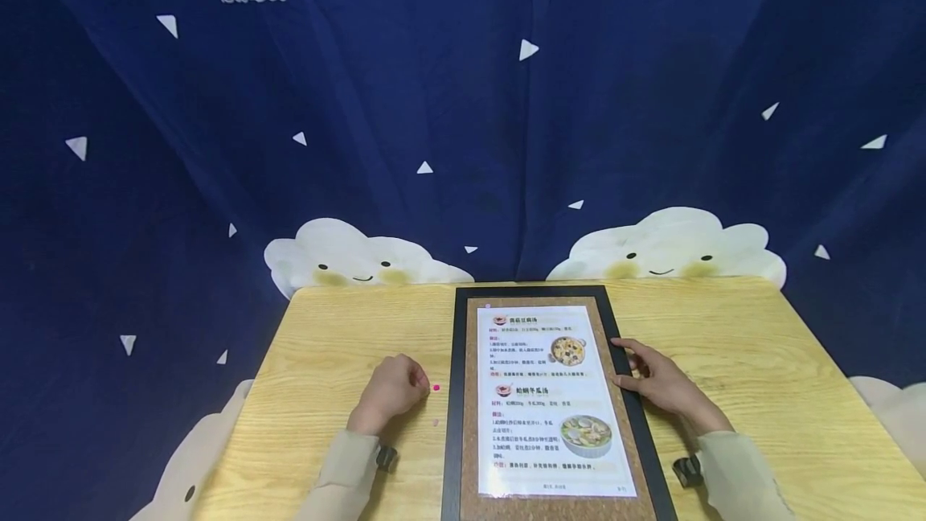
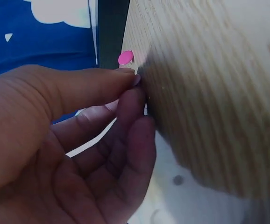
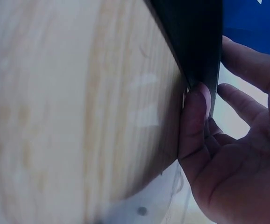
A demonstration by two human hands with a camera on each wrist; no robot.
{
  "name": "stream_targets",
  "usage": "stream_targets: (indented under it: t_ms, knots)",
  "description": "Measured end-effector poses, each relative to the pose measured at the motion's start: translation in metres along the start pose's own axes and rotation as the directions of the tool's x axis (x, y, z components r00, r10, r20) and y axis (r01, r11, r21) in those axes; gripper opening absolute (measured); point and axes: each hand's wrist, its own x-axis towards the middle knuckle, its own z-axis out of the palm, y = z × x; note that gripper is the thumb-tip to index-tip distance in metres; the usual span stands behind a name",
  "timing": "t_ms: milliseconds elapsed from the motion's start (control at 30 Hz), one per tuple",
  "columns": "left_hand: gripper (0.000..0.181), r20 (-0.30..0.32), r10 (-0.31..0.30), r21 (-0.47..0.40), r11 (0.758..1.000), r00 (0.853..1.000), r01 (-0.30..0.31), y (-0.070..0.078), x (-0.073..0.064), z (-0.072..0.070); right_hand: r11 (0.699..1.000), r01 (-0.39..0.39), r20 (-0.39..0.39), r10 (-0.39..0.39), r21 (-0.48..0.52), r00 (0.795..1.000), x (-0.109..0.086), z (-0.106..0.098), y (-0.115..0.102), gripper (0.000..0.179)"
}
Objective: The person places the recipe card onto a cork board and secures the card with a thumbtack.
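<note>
My left hand (image 1: 393,388) is low over the table left of a framed cork board (image 1: 469,497). Its thumb and forefinger pinch a small pale pink thumbtack (image 2: 136,80), mostly hidden by the fingertips. A bright pink thumbtack (image 1: 436,387) lies just past those fingertips, and a paler one (image 1: 436,422) is nearer to me. My right hand (image 1: 661,380) grips the black frame (image 1: 628,404) at its right side, with fingers around the edge in the right wrist view. On the cork lies a printed recipe sheet (image 1: 535,457) with two soup pictures.
A small pink dot (image 1: 488,306) shows at the sheet's top left corner. The wooden table (image 1: 340,328) ends at a dark blue curtain (image 1: 463,103) with white triangles and smiling clouds. Dark straps (image 1: 387,457) circle both wrists.
</note>
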Motion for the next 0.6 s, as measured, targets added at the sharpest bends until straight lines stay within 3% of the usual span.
stream_targets:
  t_ms: [233,433,600]
  knots:
    - [0.014,-0.004,0.035,0.072,0.997,0.999,-0.034,0.007,-0.002,-0.005,1.0,0.001,0.001,-0.001,-0.002,1.0,0.0,-0.001,0.0,0.068]
    - [0.017,-0.03,0.1,0.025,0.995,0.995,-0.1,0.012,0.005,-0.011,1.0,0.004,0.002,-0.004,-0.002,1.0,0.0,0.0,0.0,0.067]
    - [0.011,-0.031,0.174,-0.029,0.984,0.984,-0.175,0.025,0.014,-0.016,1.0,0.008,-0.001,-0.008,-0.006,1.0,0.0,0.0,0.001,0.067]
